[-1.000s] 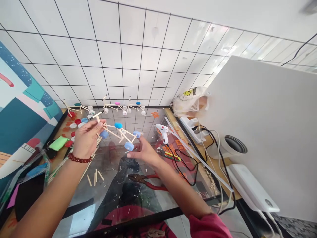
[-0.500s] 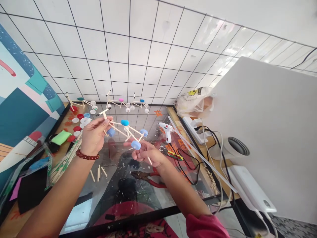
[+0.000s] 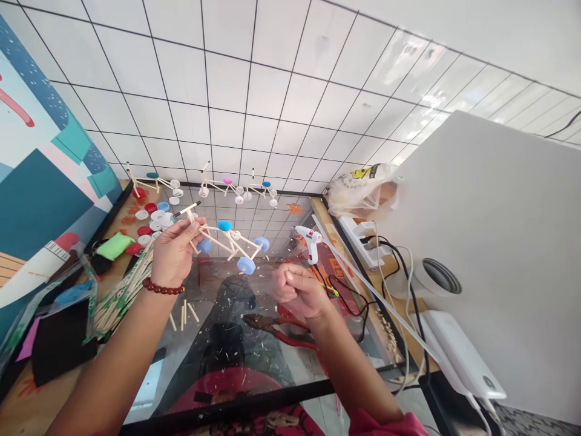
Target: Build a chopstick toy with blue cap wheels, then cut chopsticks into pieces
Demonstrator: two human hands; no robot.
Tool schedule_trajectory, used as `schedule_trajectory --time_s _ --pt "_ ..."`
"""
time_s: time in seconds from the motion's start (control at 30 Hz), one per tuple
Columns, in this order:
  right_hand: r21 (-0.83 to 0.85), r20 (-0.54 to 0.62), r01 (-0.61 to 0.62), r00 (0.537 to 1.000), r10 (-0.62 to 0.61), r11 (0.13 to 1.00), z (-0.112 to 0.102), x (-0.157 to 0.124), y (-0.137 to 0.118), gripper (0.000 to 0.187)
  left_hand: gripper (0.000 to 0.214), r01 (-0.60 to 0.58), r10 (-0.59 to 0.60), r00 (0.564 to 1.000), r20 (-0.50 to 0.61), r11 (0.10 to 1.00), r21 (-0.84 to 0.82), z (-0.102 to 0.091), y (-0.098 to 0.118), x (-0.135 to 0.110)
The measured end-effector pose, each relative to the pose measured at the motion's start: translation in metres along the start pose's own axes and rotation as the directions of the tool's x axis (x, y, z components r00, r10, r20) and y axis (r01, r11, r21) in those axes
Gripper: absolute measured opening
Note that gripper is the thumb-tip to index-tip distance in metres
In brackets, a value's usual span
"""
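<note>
The left hand (image 3: 175,253) grips the stick bicycle model (image 3: 229,242); the right hand (image 3: 299,289) curls shut, apart, near the glue gun (image 3: 311,242). A slack grip could drop and crack the model.

Nothing readable, plastic bag (image 3: 362,189) (print too small)

Stick models (image 3: 238,189) stand at the back of the counter (image 3: 267,363), against the wall (image 3: 272,103). Bottle caps (image 3: 154,217) lie to the left, a glue gun (image 3: 311,243) to the right, pliers (image 3: 267,323) in front
</note>
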State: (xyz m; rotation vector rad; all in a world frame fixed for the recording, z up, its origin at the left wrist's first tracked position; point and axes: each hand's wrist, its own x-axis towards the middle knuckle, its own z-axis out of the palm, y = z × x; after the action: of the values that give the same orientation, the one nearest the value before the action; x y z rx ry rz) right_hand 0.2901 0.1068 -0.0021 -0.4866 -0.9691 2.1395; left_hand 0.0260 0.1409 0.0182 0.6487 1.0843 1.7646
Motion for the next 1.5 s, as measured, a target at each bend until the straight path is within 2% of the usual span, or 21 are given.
schedule_trajectory --time_s 0.17,0.3,0.33,0.4,0.47,0.53,0.6,0.67,0.73,0.83,0.93,1.07,1.13,1.17,1.27,1.37,1.43,1.5 --pt "-0.118 -0.015 0.210 0.977 -0.213 0.971 -0.006 -0.027 -0.026 0.035 0.015 0.002 -0.002 1.000 -0.020 1.000 0.013 -0.004 -0.002 0.002" --pt "-0.089 -0.053 0.394 0.915 -0.399 0.915 -0.031 -0.061 -0.032 0.052 0.013 -0.011 0.012 1.000 -0.022 0.999 0.051 -0.009 0.002 0.005" --pt "-0.053 -0.040 0.447 0.893 -0.449 0.893 -0.038 -0.070 -0.032 0.054 0.012 -0.017 0.019 1.000 -0.022 0.998 0.064 -0.010 0.004 0.006" --pt "-0.003 0.083 0.493 0.867 -0.491 0.870 -0.051 -0.083 -0.029 0.057 0.010 -0.037 0.040 0.999 -0.026 0.996 0.085 -0.013 0.008 0.010" --pt "-0.102 0.185 0.438 0.891 -0.416 0.893 -0.055 -0.088 -0.027 0.054 0.010 -0.073 0.077 0.996 -0.038 0.993 0.091 -0.015 0.012 0.017" --pt "-0.347 0.175 0.285 0.956 -0.237 0.894 -0.053 -0.083 -0.023 0.043 0.013 -0.110 0.114 0.992 -0.050 0.991 0.077 -0.016 0.012 0.027" --pt "-0.534 0.135 0.120 0.989 -0.056 0.837 -0.049 -0.072 -0.016 0.035 0.017 -0.118 0.121 0.991 -0.049 0.991 0.069 -0.012 0.010 0.038" --pt "-0.578 0.204 0.046 0.975 0.090 0.815 -0.047 -0.059 -0.007 0.041 0.020 -0.103 0.108 0.992 -0.060 0.991 0.081 -0.005 0.004 0.049" --pt "-0.560 0.271 0.016 0.948 0.165 0.828 -0.048 -0.050 0.003 0.046 0.022 -0.077 0.086 0.993 -0.080 0.991 0.111 0.008 -0.006 0.059" --pt "-0.553 0.258 0.019 0.955 0.150 0.833 -0.050 -0.044 0.014 0.045 0.024 -0.058 0.071 0.994 -0.088 0.987 0.149 0.033 -0.027 0.072" --pt "-0.579 0.156 0.095 0.988 -0.005 0.810 -0.047 -0.045 0.019 0.042 0.027 -0.065 0.079 0.994 -0.073 0.984 0.167 0.060 -0.052 0.085" --pt "-0.654 0.065 0.156 0.986 -0.151 0.740 -0.038 -0.048 0.025 0.040 0.028 -0.085 0.094 0.995 -0.042 0.980 0.182 0.093 -0.086 0.102" --pt "-0.728 0.076 0.187 0.978 -0.193 0.660 -0.035 -0.048 0.030 0.040 0.026 -0.095 0.104 0.994 -0.039 0.978 0.188 0.109 -0.101 0.108" --pt "-0.779 0.102 0.208 0.973 -0.208 0.591 -0.035 -0.049 0.033 0.039 0.025 -0.099 0.108 0.993 -0.041 0.977 0.191 0.118 -0.108 0.110" --pt "-0.916 0.229 0.279 0.954 -0.194 0.290 -0.035 -0.048 0.044 0.032 0.017 -0.108 0.121 0.991 -0.054 0.976 0.191 0.145 -0.127 0.114" --pt "-0.949 0.308 0.315 0.940 -0.144 0.024 -0.037 -0.047 0.054 0.024 0.009 -0.117 0.130 0.990 -0.061 0.976 0.185 0.176 -0.147 0.115" --pt "-0.941 0.335 0.326 0.936 -0.108 -0.091 -0.038 -0.047 0.060 0.019 0.007 -0.115 0.127 0.990 -0.056 0.976 0.184 0.197 -0.160 0.117" --pt "-0.925 0.352 0.338 0.934 -0.059 -0.170 -0.039 -0.048 0.063 0.016 0.006 -0.108 0.119 0.992 -0.045 0.976 0.190 0.215 -0.172 0.120"
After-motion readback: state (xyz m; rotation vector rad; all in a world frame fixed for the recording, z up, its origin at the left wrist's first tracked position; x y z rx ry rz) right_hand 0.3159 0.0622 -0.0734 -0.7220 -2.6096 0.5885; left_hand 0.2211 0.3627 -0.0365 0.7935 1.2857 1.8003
